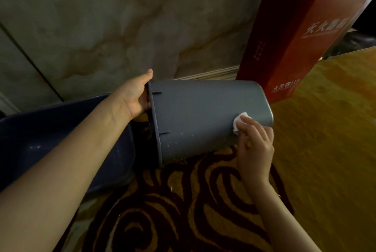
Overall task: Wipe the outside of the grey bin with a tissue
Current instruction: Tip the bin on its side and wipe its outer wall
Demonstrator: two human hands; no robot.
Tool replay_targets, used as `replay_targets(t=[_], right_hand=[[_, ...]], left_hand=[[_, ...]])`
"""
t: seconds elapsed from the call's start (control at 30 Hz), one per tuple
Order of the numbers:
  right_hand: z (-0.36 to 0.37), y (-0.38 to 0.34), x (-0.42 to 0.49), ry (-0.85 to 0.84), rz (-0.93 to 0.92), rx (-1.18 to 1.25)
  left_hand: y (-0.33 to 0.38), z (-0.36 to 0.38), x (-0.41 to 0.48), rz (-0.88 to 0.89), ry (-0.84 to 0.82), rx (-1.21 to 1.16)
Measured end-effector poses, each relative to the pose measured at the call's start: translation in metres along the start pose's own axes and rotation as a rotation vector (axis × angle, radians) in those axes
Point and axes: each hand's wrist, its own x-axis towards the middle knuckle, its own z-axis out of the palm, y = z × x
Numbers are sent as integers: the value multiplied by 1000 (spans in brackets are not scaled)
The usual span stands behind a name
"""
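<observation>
So the wiping looks mid-stroke: the grey bin (203,117) is tipped on its side at frame centre, above the patterned carpet (183,211). The left hand (136,97) clamps the rim, thumb on top. The right hand (254,146) pinches a wadded tissue (239,121) against the wall near the base. Next, probably drag it toward the rim, where pale specks show.

A carpeted indoor lobby or hall: swirl-patterned carpet (183,201), marble wall (122,17), red fire-extinguisher cabinet (295,38).

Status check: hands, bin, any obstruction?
Left hand gripping grey bin rim, bin tipped sideways. Right hand pressing tissue near base. Nothing obstructing.
</observation>
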Motion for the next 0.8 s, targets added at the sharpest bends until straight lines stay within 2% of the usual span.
replay_targets(t=[0.07,0.2,0.37,0.43,0.6,0.8], right_hand=[[8,-21,0,-33,-51,25],[30,-70,-25,-182,-299,139],[41,-68,-40,-173,-429,170],[36,-46,-33,-131,-394,132],[18,11,-4,68,-58,-21],[30,9,21,98,10,-46]], left_hand=[[0,0,1,1,9,-2],[1,3,2,-12,15,-21],[3,2,5,-5,27,-13],[4,2,6,-7,34,17],[9,4,8,-10,48,41],[6,1,-1,-60,42,-23]])
